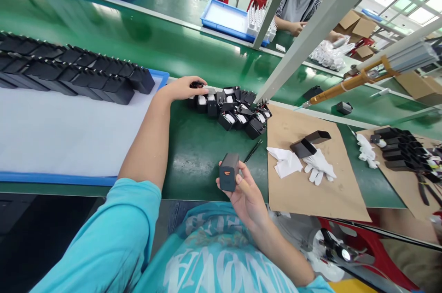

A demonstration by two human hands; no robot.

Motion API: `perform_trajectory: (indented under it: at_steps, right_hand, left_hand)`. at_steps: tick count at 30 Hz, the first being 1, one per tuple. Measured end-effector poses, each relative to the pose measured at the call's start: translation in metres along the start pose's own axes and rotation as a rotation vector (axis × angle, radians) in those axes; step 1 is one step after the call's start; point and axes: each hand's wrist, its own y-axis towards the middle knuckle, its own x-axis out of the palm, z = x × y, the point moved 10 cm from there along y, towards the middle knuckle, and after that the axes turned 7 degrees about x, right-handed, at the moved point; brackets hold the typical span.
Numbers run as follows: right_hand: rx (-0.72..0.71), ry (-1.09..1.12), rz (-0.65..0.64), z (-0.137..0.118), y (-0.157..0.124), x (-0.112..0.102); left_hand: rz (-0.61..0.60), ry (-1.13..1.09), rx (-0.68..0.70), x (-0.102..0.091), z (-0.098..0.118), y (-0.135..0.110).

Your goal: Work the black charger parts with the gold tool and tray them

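Note:
My right hand (247,194) grips a black charger (228,173) near the table's front edge, its orange-lined port facing me. Farther back, my left hand (183,89) reaches to the left end of a cluster of open black charger parts (238,111) with white pieces inside. Its fingers and thumb close around a small black part (196,84), mostly hidden by the hand. A pair of dark tweezers (253,150) lies just beyond the held charger.
At left, a blue tray (113,180) bears rows of black chargers (79,72). On brown cardboard (317,196) lie black casings (304,148), a white cloth (285,162) and white gloves (319,166). An orange-and-clear dispenser (345,83) hangs above; a slanted metal post (293,49) stands behind. Another person works opposite.

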Motion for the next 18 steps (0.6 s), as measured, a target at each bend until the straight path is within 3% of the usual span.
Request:
perform_trajectory:
  at_steps: [2, 4, 7, 9, 12, 14, 16, 18]
  right_hand:
    - [-0.163, -0.216, 0.059, -0.011, 0.001, -0.009]
    - [-0.435, -0.533, 0.168, -0.030, -0.003, -0.015]
    - [-0.868, -1.001, 0.315, -0.048, -0.018, -0.002]
    - [-1.000, -1.200, 0.351, -0.046, -0.019, 0.008]
    - [-0.988, -1.327, 0.357, -0.040, -0.012, 0.014]
    - [-0.950, -1.312, 0.326, -0.037, -0.010, 0.014]
    - [-0.897, -1.220, 0.257, -0.036, -0.009, 0.011]
    - [-0.809, -1.072, 0.183, -0.035, -0.006, 0.005]
  left_hand:
    - [-0.002, -0.008, 0.028, 0.000, 0.002, 0.000]
    - [0.010, -0.002, 0.051, -0.001, 0.007, -0.001]
    - [0.097, 0.036, 0.075, -0.013, 0.020, -0.003]
    - [0.194, 0.078, 0.103, -0.026, 0.038, -0.007]
    - [0.281, 0.118, 0.178, -0.041, 0.079, -0.020]
    - [0.257, 0.114, 0.250, -0.040, 0.112, -0.034]
    - [0.177, 0.103, 0.310, -0.028, 0.140, -0.054]
    - [0.058, 0.116, 0.330, -0.003, 0.156, -0.077]
